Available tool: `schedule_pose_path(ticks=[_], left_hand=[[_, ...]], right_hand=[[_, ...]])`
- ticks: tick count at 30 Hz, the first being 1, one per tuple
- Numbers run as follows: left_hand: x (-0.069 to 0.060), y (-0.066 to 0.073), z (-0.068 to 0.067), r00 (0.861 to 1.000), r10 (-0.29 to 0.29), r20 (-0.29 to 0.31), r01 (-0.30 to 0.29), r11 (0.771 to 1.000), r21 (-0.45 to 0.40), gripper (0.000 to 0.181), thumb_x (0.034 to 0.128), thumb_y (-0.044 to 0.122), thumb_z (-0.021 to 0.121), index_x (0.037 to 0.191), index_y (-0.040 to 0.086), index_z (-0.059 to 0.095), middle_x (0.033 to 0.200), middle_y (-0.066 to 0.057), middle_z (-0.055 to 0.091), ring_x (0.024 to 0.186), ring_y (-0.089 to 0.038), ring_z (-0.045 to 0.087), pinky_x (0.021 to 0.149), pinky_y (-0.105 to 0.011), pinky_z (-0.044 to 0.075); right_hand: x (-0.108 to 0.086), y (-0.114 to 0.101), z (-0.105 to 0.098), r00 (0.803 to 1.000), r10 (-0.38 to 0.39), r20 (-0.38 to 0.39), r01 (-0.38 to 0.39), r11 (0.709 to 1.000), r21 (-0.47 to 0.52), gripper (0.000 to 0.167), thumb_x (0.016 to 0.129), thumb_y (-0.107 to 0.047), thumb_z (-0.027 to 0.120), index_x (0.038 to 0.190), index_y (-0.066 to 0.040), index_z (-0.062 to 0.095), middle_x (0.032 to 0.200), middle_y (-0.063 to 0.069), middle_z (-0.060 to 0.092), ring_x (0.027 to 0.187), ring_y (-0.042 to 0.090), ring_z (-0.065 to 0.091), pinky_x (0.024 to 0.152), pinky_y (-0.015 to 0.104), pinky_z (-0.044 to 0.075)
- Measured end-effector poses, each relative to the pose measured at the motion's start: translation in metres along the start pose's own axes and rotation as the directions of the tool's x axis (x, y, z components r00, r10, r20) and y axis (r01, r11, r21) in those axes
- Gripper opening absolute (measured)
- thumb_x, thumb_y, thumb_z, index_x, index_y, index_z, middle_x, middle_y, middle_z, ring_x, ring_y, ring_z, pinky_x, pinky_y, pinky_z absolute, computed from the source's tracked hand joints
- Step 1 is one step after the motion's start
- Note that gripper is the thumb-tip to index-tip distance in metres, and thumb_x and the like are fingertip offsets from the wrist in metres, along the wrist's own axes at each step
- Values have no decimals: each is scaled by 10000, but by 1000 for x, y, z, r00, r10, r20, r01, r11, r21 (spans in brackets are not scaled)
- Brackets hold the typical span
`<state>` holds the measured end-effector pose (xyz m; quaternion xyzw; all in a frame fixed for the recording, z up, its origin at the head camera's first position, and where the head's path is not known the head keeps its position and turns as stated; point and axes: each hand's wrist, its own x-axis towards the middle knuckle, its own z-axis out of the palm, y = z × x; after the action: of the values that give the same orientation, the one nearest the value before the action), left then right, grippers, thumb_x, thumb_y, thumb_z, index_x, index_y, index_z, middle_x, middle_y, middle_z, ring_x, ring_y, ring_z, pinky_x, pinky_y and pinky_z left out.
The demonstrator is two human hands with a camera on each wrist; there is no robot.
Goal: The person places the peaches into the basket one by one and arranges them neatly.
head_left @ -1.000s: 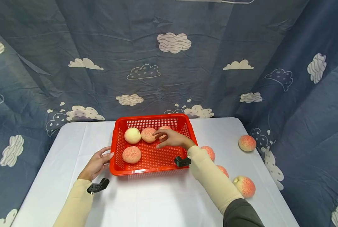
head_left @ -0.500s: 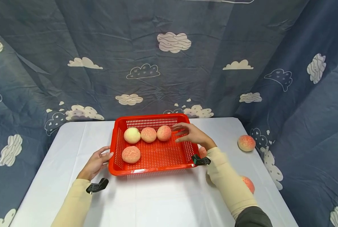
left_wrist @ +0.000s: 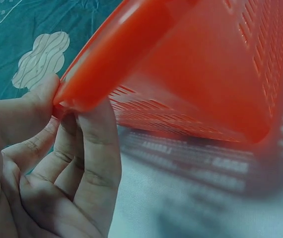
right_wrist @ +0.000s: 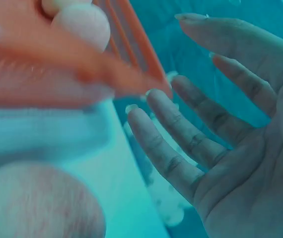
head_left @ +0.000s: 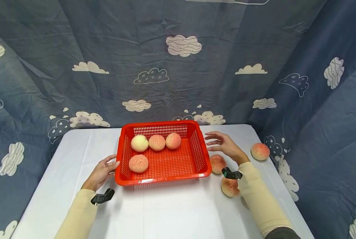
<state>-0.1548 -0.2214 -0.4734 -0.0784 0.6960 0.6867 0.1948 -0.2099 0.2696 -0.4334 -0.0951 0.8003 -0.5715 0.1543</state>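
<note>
A red plastic basket (head_left: 166, 179) sits on the table with several peaches inside: a pale yellow one (head_left: 139, 143), two pinkish ones (head_left: 157, 142) beside it along the back, and another peach (head_left: 138, 163) near the front left. My left hand (head_left: 101, 172) pinches the basket's left rim between thumb and fingers; in the left wrist view the thumb lies above the rim (left_wrist: 106, 59) and the fingers beneath. Just outside the basket's right side, my right hand (head_left: 224, 145) hovers with spread, relaxed fingers and holds nothing. Closest to it, below, is a peach (head_left: 217, 164) on the table.
Another peach (head_left: 230, 187) lies under the right wrist, and one more (head_left: 260, 151) near the table's right edge. Part of a further peach is hidden by the right forearm. A dark cloud-patterned curtain (head_left: 154, 39) hangs behind and beside the white table (head_left: 166, 212).
My right hand has moved rightward, from over the peaches at the basket's back to outside its right rim. The back-right peach is now uncovered. My left hand stays on the rim.
</note>
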Motion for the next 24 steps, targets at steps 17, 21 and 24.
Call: schedule_pose_path(ticks=[17,21,24], left_hand=[[0,-1,0,1000,4,13,-4,1000,-6,608,992,134,544,1472,-38,213,1047,-23,641,866,-86,648,740,-242,546],[0,-1,-1,1000,-1,12,1,1000,-6,606,992,136,543,1471,-36,214,1056,-25,641,880,-99,650,744,-247,547],[1,0,-1,1000,-2,14,2,1000,-5,602,993,133,541,1470,-35,215,1045,-17,645,872,-96,651,738,-247,548]], right_hand=[[-26,57,-16,987,143,77,-134,984,-114,675,805,-38,743,1403,5,433,1427,258,410,1293,444,380,1032,578,355],[-28,65,-14,978,195,74,-182,971,-153,688,767,-50,767,1385,-17,469,1409,240,427,1228,418,426,1016,575,358],[-28,68,-11,962,260,82,-244,956,-166,728,736,-70,790,1393,-63,476,1382,198,457,1139,349,480,996,528,375]])
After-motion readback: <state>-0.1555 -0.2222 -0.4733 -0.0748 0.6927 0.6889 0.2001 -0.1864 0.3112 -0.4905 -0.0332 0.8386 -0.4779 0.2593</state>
